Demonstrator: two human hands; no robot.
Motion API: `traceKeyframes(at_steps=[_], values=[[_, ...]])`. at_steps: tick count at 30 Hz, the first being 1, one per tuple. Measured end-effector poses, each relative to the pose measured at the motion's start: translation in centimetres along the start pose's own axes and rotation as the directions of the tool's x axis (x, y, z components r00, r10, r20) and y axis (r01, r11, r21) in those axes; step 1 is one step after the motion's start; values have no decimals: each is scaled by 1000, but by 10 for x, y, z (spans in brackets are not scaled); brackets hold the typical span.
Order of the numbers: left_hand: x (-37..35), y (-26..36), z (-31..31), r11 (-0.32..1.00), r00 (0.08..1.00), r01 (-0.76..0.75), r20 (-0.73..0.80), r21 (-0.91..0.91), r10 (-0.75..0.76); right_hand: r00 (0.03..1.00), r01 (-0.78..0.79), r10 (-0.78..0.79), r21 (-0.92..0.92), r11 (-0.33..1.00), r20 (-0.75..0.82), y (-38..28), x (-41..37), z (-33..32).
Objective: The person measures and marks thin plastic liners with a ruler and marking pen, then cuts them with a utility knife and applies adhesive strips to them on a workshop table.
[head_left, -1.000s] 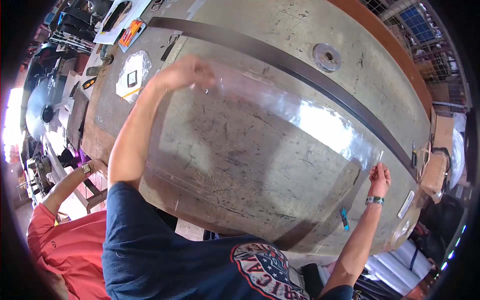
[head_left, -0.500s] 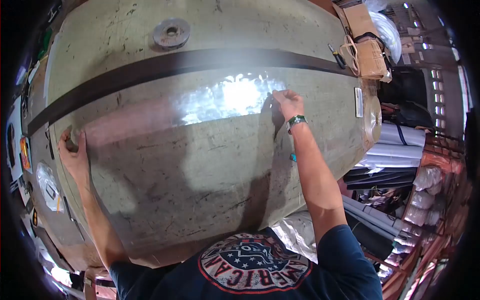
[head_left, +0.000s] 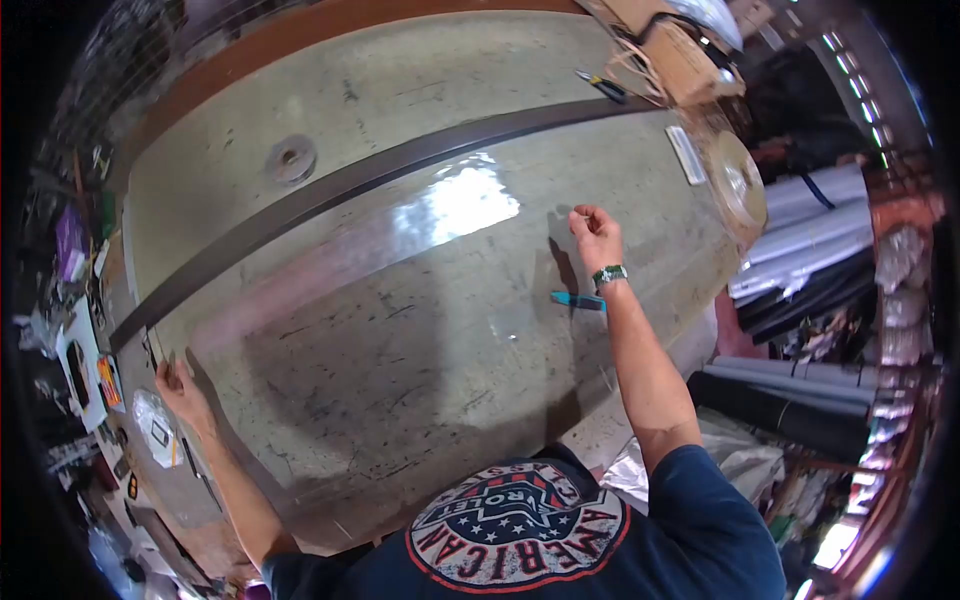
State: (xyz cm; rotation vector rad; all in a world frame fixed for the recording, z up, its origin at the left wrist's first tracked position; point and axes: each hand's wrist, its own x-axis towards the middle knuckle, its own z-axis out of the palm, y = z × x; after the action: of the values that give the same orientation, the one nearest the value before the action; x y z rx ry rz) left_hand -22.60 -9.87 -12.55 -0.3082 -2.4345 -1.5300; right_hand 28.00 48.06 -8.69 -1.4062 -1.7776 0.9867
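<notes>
A large clear plastic sheet (head_left: pixel 400 290) lies spread over a scuffed grey worktable (head_left: pixel 420 80), with glare on its far part. My left hand (head_left: pixel 178 388) pinches the sheet's left corner near the table's left edge. My right hand (head_left: pixel 594 234) pinches the sheet's far right corner, a green-faced watch on its wrist. A small blue utility knife (head_left: pixel 577 300) lies on the sheet just below my right wrist.
A dark strip (head_left: pixel 330 190) runs across the table past the sheet. A round metal disc (head_left: pixel 291 158) sits beyond it. A tape roll (head_left: pixel 738 185) and cardboard boxes (head_left: pixel 680 50) stand at the right end. Rolls of material (head_left: pixel 800 290) lie right of the table; clutter lines the left.
The view has swung round. The sheet has come down and now lies flatter on the table, with both hands lower and still at its corners. The person in red is out of view.
</notes>
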Motion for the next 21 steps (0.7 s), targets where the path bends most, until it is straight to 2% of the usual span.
traceKeyframes(at_steps=[2, 3, 5, 6, 8, 9, 10, 11, 12, 13, 14, 15, 18, 19, 21], values=[[-27, 26, -2, 997, 997, 77, 12, -6, -77, 999, -25, 23, -52, 998, -40, 15, -23, -53], [-44, 45, 2, 997, 995, 56, 85, 45, -60, 998, -35, 31, -73, 997, -51, 20, -32, -73], [-96, 91, 10, 989, 983, 4, 181, 146, -31, 997, 25, -40, -226, 974, -63, 33, -51, -109], [-129, 116, 21, 990, 971, -30, 239, 136, -3, 996, 55, -74, -301, 952, -53, 38, -60, -120], [-205, 178, 54, 990, 928, -99, 368, 102, 55, 978, 208, -188, -374, 904, 89, 34, -78, -127], [-239, 199, 71, 986, 867, -143, 492, 92, 80, 957, 286, -237, -400, 871, 168, 36, -83, -127], [-273, 217, 95, 958, 823, -284, 523, 37, 224, 908, 415, -352, -363, 834, 228, 46, -87, -123], [-298, 244, 115, 877, 728, -479, 577, 44, 369, 877, 476, -396, -378, 794, 273, 49, -95, -119], [-323, 268, 138, 930, 720, -369, 632, -3, 288, 840, 538, -439, -386, 749, 318, 46, -102, -116], [-342, 286, 162, 929, 716, -369, 640, 8, 279, 798, 600, -485, -388, 700, 359, 45, -106, -112], [-357, 301, 185, 926, 707, -377, 651, 15, 277, 811, 576, -448, -378, 725, 377, 51, -112, -107], [-370, 314, 205, 914, 723, -393, 648, 104, 237, 810, 575, -454, -352, 738, 372, 55, -114, -101], [-393, 312, 243, 781, 695, -565, 663, 265, 278, 829, 549, -445, -335, 766, 340, 65, -114, -102], [-395, 305, 247, 754, 690, -593, 661, 283, 295, 827, 550, -443, -330, 767, 347, 64, -111, -102], [-398, 286, 250, 773, 684, -613, 599, 162, 416, 836, 516, -348, -389, 763, 425, 59, -103, -104]])
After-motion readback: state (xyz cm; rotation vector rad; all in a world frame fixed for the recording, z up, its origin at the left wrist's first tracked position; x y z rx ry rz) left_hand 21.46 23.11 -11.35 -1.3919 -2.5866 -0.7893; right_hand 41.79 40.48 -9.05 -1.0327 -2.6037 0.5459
